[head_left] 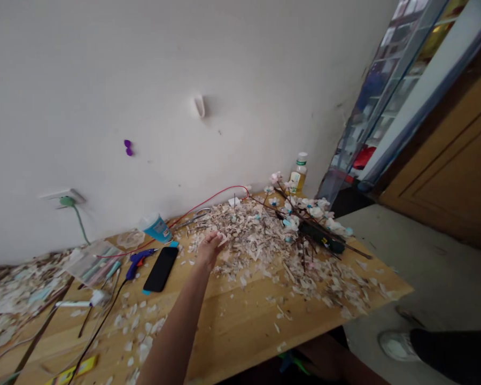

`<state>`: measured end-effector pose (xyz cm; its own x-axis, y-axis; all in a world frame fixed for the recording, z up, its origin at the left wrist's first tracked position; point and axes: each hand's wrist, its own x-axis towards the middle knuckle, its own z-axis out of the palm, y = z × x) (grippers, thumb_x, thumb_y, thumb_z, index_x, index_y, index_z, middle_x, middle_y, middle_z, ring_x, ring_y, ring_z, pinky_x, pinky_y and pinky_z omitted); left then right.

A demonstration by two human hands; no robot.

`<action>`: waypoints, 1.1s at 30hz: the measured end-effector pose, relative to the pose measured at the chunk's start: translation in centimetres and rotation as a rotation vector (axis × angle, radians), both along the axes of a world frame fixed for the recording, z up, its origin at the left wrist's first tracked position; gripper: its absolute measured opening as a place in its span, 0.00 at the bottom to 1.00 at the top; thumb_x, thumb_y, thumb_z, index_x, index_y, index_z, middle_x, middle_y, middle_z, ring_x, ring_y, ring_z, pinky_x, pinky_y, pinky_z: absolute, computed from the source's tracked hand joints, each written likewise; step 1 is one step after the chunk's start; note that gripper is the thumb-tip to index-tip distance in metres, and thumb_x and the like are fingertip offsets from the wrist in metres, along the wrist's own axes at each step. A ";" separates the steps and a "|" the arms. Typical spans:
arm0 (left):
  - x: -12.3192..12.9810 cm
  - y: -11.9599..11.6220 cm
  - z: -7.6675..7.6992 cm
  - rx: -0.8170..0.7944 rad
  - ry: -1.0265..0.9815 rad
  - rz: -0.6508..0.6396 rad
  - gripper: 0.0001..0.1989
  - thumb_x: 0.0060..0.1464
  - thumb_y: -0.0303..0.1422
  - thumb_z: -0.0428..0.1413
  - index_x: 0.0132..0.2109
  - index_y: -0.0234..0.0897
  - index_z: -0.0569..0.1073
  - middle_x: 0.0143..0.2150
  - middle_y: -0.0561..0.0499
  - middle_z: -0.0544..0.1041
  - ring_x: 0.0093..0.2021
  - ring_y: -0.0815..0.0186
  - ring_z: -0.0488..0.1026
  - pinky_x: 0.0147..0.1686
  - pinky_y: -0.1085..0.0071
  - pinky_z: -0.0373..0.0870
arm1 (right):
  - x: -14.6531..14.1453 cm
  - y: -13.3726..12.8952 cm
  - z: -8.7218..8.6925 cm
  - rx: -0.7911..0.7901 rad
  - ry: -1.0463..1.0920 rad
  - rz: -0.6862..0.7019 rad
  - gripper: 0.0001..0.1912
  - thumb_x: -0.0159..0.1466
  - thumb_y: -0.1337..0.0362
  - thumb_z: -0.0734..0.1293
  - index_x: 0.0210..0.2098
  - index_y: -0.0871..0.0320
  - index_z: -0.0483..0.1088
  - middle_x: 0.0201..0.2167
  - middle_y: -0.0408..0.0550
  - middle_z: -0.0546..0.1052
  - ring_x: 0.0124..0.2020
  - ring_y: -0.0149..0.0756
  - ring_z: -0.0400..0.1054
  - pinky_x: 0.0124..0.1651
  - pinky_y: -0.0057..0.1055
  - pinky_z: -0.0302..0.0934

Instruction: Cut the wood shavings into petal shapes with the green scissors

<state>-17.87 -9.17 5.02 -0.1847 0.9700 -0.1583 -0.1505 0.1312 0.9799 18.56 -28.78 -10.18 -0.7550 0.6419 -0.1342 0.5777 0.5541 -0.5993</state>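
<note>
Your left hand [209,248] in a close pinch on a pale flake [223,238], phone [160,269] at eight o'clock; right hand's grip unseen, impossible to tell.

Wall [264,69], door [449,155] and oddments around the wooden table [240,331].
A white hook [200,107] sticks out of the wall, with a purple bow [129,148] lower and to its left; further left, a green plug [67,201] sits in a white socket [48,199]. By the wall stand a white-capped bottle [297,177] of yellow liquid and, well apart from it, a tilted blue cup [158,229]. A phone [161,269] lies dark-screened near the cup, blue showing at two ends. At right, beyond the grey floor [380,235], shelves [388,96] hold blurred goods beside the brown door.
</note>
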 end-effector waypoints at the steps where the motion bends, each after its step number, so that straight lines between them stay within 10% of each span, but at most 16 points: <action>1: 0.2 -0.7 0.1 0.058 0.075 -0.003 0.18 0.54 0.37 0.59 0.50 0.35 0.72 0.44 0.42 0.80 0.46 0.57 0.78 0.50 0.56 0.73 | 0.0 0.2 0.3 -0.023 0.007 0.032 0.26 0.60 0.53 0.63 0.58 0.40 0.69 0.61 0.47 0.69 0.61 0.54 0.63 0.62 0.51 0.57; 4: 1.0 -4.7 0.1 0.213 0.346 -0.119 0.21 0.55 0.28 0.54 0.56 0.40 0.71 0.56 0.41 0.76 0.61 0.55 0.69 0.63 0.50 0.60 | -0.3 0.4 1.1 -0.057 0.037 0.040 0.24 0.61 0.55 0.62 0.57 0.42 0.69 0.62 0.49 0.68 0.63 0.56 0.60 0.63 0.54 0.53; 8: 2.8 -14.4 -1.6 0.316 1.143 -0.529 0.40 0.50 0.18 0.46 0.67 0.54 0.59 0.73 0.52 0.47 0.73 0.50 0.38 0.66 0.38 0.35 | -0.8 -0.5 1.6 -0.046 0.052 -0.083 0.23 0.60 0.57 0.64 0.54 0.44 0.72 0.58 0.49 0.71 0.60 0.54 0.63 0.62 0.50 0.56; 12: 4.4 -22.8 -3.8 0.206 1.424 -0.708 0.41 0.55 0.22 0.45 0.71 0.57 0.44 0.73 0.52 0.43 0.72 0.48 0.38 0.64 0.34 0.43 | -1.1 -1.9 1.8 -0.027 0.022 -0.249 0.20 0.62 0.58 0.63 0.53 0.45 0.73 0.56 0.48 0.74 0.58 0.51 0.66 0.61 0.48 0.57; 16: 4.9 -25.0 -5.3 0.155 1.468 -0.721 0.37 0.59 0.25 0.44 0.71 0.54 0.42 0.73 0.50 0.44 0.72 0.52 0.44 0.65 0.38 0.47 | -0.8 -2.5 1.4 -0.023 0.009 -0.346 0.17 0.64 0.59 0.63 0.50 0.42 0.75 0.54 0.44 0.76 0.57 0.49 0.66 0.61 0.47 0.57; 24: 5.5 -19.5 -6.1 0.286 1.448 -0.639 0.30 0.64 0.35 0.46 0.71 0.49 0.49 0.72 0.48 0.51 0.72 0.56 0.48 0.67 0.43 0.39 | -0.3 -2.3 0.2 0.027 -0.022 -0.347 0.16 0.65 0.60 0.63 0.51 0.43 0.75 0.51 0.44 0.77 0.55 0.48 0.68 0.59 0.45 0.58; 33: 9.1 -0.6 -4.5 0.433 1.206 -0.459 0.22 0.63 0.29 0.44 0.62 0.37 0.67 0.66 0.40 0.64 0.68 0.57 0.55 0.65 0.55 0.54 | -0.1 -1.5 -1.7 0.064 -0.099 -0.350 0.20 0.65 0.59 0.62 0.56 0.52 0.72 0.56 0.55 0.73 0.58 0.53 0.66 0.59 0.49 0.58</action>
